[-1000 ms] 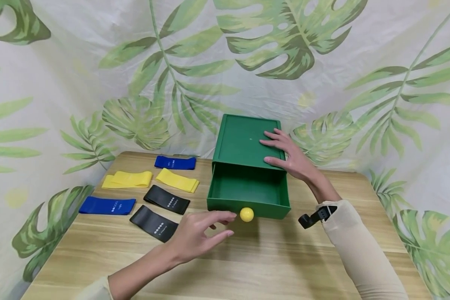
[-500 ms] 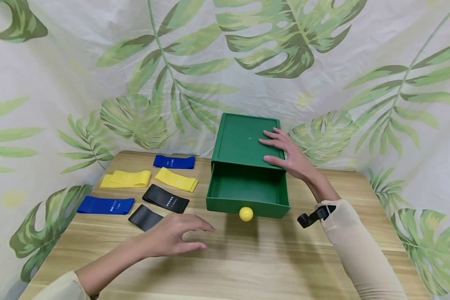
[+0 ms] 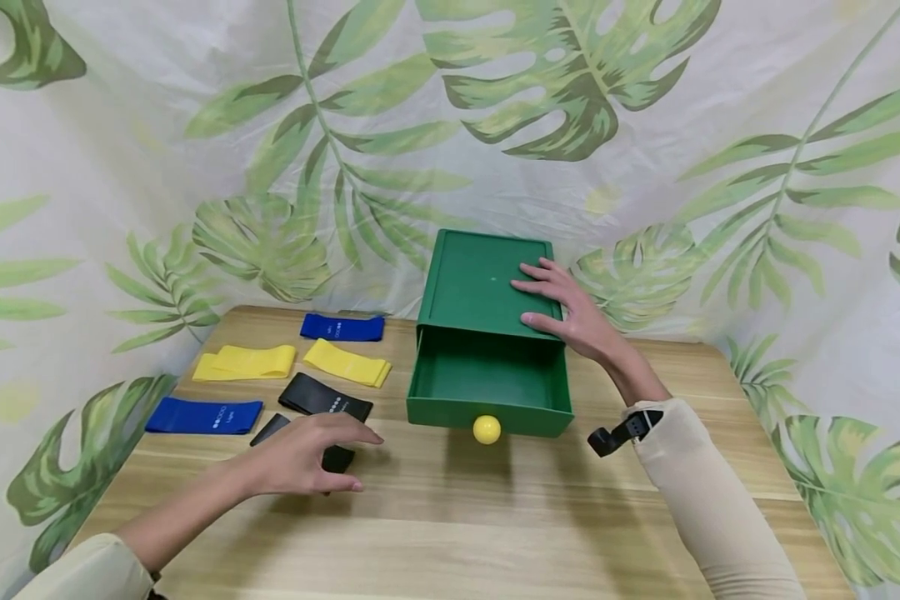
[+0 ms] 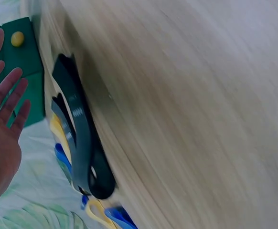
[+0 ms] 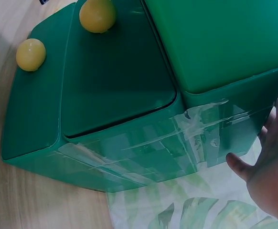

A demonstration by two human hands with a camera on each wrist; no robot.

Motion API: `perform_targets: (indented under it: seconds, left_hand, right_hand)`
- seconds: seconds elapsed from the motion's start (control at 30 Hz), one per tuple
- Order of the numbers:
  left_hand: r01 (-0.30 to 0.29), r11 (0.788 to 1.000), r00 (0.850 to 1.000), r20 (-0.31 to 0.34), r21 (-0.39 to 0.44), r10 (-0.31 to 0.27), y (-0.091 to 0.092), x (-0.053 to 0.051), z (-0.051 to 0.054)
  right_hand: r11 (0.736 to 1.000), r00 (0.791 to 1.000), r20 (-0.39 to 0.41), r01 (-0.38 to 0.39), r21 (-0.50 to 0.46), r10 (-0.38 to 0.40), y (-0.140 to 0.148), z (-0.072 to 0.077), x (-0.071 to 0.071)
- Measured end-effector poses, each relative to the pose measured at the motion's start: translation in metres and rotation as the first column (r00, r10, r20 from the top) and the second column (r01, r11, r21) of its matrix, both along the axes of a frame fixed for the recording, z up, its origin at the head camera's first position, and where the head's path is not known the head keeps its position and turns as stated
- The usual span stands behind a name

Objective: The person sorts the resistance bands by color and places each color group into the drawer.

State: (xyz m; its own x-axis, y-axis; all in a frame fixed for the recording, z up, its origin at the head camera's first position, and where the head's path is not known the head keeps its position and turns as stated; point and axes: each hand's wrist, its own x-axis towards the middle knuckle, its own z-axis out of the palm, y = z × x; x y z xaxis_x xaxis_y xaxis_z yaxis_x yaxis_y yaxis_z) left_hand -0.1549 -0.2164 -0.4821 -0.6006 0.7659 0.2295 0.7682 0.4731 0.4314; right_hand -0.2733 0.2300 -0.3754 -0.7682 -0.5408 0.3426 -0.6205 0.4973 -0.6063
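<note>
Head view has the right hand (image 3: 583, 318) spread atop the green cabinet (image 3: 465, 279), probably steadying it (the drawer (image 3: 442, 414) stands pulled out), while the left hand (image 3: 300, 454), thumb and fingers apart, holding nothing, hangs by the nearer black band (image 3: 338, 458) on the table (image 3: 435, 542).

The left hand (image 3: 296, 458) has drawn away from the yellow knob (image 3: 487, 430) of the green drawer (image 3: 450, 412) toward the left edge of the table (image 3: 450, 533), and now covers much of the nearer black band (image 3: 268, 429), seemingly without touching it, though the overhead angle makes that uncertain.
</note>
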Motion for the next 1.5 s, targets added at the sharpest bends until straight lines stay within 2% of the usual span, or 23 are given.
perform_targets:
  seconds: [0.23, 0.4, 0.6, 0.93, 1.23, 1.5]
  left_hand:
    - [-0.054, 0.994, 0.999, 0.001, -0.097, 0.054, -0.019, -0.001, -0.009]
    - [-0.056, 0.989, 0.998, -0.032, -0.134, 0.052, -0.029, -0.001, -0.015]
    - [-0.056, 0.984, 0.998, -0.035, -0.169, 0.051, -0.035, -0.001, -0.023]
    - [-0.058, 0.987, 0.996, -0.072, -0.150, 0.048, -0.038, -0.004, -0.035]
    - [-0.062, 0.993, 0.995, -0.081, -0.095, 0.055, -0.035, -0.005, -0.039]
    - [-0.097, 0.986, 0.995, -0.032, -0.133, 0.093, -0.033, -0.006, -0.038]
  right_hand:
    - [1.000, 1.000, -0.012, -0.004, -0.007, 0.004, -0.001, -0.001, 0.000]
    - [1.000, 1.000, -0.011, 0.000, -0.010, 0.000, -0.001, -0.002, 0.000]
    - [1.000, 1.000, -0.016, 0.006, -0.013, -0.006, -0.001, -0.002, 0.000]
    - [1.000, 1.000, -0.018, 0.007, -0.016, -0.008, -0.001, -0.003, 0.000]
    - [1.000, 1.000, -0.018, 0.009, -0.026, -0.009, -0.002, -0.003, 0.000]
    - [0.999, 1.000, -0.015, 0.008, -0.033, -0.008, -0.003, -0.003, 0.000]
